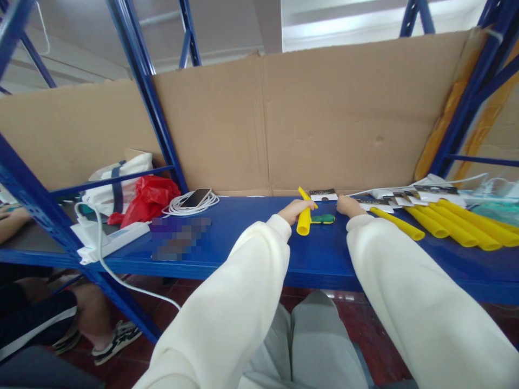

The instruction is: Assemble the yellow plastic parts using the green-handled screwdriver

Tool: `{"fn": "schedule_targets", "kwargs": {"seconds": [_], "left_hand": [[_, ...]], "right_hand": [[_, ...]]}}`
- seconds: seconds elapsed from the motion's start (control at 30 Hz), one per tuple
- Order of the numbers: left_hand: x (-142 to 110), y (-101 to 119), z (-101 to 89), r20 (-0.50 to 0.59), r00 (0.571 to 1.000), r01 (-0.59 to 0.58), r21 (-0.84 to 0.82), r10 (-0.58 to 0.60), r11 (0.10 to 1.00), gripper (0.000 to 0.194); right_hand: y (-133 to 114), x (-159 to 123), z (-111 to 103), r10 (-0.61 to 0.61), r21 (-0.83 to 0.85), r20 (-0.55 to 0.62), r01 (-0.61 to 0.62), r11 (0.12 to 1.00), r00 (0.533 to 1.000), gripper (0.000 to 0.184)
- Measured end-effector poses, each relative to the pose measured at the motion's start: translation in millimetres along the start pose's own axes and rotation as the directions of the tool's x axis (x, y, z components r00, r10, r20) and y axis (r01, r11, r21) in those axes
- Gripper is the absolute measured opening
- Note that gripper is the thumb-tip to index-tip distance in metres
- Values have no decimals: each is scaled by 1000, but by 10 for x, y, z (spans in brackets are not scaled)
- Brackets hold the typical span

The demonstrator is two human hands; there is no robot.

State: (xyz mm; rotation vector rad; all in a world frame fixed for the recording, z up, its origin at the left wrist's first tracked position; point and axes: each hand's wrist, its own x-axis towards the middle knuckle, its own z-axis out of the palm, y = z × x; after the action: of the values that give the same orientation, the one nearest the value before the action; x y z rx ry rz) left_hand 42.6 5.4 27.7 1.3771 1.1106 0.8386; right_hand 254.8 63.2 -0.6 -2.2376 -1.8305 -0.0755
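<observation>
My left hand [295, 209] is closed around a yellow tube [304, 221], which rests on the blue shelf [251, 237] with its open end toward me. A small green-and-yellow tool [323, 219] lies just right of that tube, between my hands. My right hand [349, 206] rests on the shelf beside the tool, near a small black-and-white card [323, 194]; its fingers are mostly hidden behind the wrist. Both arms wear cream sleeves.
Several yellow tubes [454, 224] and packaged cards [430, 190] lie at the right. A phone [196, 198] on a coiled white cable, a red bag [148, 199], a white bag [117, 181] and a power strip [109, 240] sit left. Cardboard [324, 119] backs the shelf. Another person's legs [60, 319] are at lower left.
</observation>
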Motion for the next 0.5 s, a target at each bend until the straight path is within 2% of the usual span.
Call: {"fn": "schedule_targets", "kwargs": {"seconds": [0.13,0.27,0.5], "left_hand": [[181,47,141,30,999,12,-59,-11,998,14],[339,62,280,43,999,38,-169,-31,985,9],[483,95,414,34,993,117,-259,-112,959,11]], "right_hand": [[19,-29,11,20,37,-34,-18,999,999,41],[80,-76,-7,61,146,-83,-48,988,995,42],[233,-25,47,154,307,-178,-94,947,972,39]]}}
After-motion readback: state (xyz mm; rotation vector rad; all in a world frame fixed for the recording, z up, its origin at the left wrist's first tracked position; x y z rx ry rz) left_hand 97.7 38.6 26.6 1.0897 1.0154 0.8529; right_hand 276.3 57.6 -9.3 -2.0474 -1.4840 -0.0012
